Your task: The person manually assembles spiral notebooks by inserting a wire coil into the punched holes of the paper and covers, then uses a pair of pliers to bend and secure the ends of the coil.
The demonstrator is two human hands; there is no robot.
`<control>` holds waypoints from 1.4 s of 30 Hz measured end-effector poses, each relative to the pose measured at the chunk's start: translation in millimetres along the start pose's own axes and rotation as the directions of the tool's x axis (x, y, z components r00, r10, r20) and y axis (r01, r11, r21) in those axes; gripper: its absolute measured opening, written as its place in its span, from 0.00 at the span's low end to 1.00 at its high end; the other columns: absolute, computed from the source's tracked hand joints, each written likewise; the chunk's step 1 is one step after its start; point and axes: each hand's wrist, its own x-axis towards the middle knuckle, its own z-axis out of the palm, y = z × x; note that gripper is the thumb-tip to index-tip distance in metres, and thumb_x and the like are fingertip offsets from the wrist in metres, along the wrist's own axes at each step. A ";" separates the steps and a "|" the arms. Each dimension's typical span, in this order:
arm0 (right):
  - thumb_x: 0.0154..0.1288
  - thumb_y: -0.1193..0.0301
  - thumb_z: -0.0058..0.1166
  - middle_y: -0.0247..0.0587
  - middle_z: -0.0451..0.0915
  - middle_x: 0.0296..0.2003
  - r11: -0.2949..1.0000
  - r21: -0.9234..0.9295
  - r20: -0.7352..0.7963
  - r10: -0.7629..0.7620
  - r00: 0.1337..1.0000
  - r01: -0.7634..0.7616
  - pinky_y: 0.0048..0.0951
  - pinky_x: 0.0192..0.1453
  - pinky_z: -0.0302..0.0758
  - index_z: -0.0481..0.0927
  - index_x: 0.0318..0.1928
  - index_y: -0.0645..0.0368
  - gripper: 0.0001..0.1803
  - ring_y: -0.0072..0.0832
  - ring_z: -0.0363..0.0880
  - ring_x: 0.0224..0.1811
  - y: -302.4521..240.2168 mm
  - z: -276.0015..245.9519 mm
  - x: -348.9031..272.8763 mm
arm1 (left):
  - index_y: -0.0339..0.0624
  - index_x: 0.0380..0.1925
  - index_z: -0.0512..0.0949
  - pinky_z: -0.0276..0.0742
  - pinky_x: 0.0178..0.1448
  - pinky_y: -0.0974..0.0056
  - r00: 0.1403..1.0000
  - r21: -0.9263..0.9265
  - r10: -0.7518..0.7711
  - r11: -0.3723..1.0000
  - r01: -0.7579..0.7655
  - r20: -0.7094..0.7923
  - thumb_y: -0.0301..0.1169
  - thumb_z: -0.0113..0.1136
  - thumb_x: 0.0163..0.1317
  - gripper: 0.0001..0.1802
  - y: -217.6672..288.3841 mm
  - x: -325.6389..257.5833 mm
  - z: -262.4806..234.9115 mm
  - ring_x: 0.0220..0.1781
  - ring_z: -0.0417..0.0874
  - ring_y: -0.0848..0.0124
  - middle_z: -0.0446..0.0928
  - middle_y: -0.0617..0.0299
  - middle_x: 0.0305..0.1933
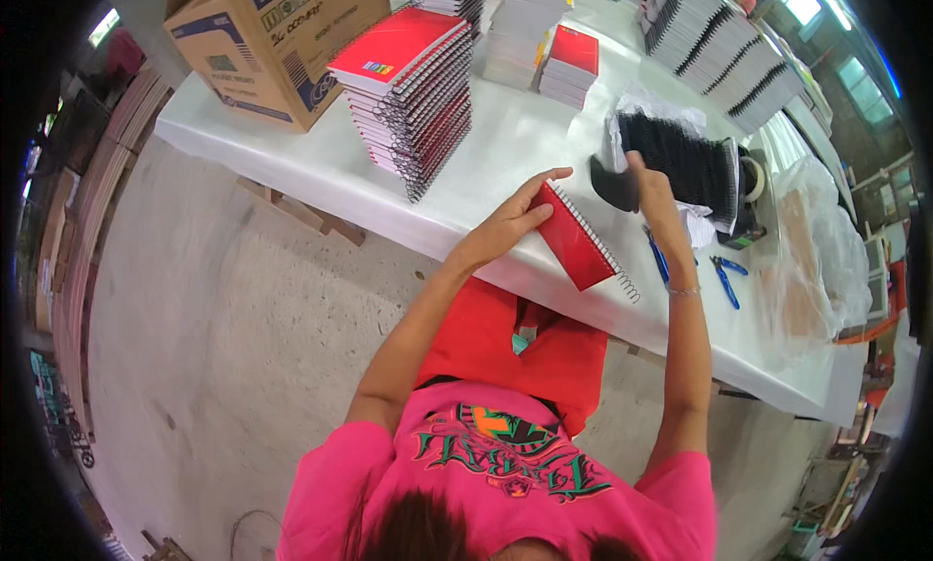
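Observation:
A small red notebook point(580, 243) is held in my left hand point(510, 223), thumb on its cover, tilted over the table's near edge. A metal spiral coil point(627, 284) runs along its upper right side and sticks out past the lower corner. My right hand point(654, 199) is closed round a dark, rounded black object point(612, 184), blurred so its kind is unclear; it is apart from the notebook. Beyond that hand lies a heap of black spiral coils point(685, 162) on white wrapping. Blue-handled pliers point(727, 281) and a second blue-handled tool point(658, 257) lie near my right forearm.
The white-covered table point(544, 138) bears a tall stack of red spiral notebooks point(413, 94), a cardboard box point(282, 46), a smaller red-topped stack point(570, 65) and rows of black-bound books point(719, 51). Clear plastic wrapping point(816, 250) and a tape roll point(753, 179) sit at the right.

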 end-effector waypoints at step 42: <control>0.50 0.68 0.70 0.50 0.77 0.43 0.950 -0.223 -0.449 -0.298 0.842 0.218 0.40 0.46 0.77 0.79 0.55 0.57 0.29 0.44 0.80 0.44 -80.2 118.6 -116.9 | 0.31 0.46 0.81 0.82 0.48 0.68 0.912 0.448 0.176 0.894 0.010 -0.372 0.18 0.54 0.63 0.13 20.0 -21.5 14.5 0.44 0.88 0.70 0.87 0.54 0.38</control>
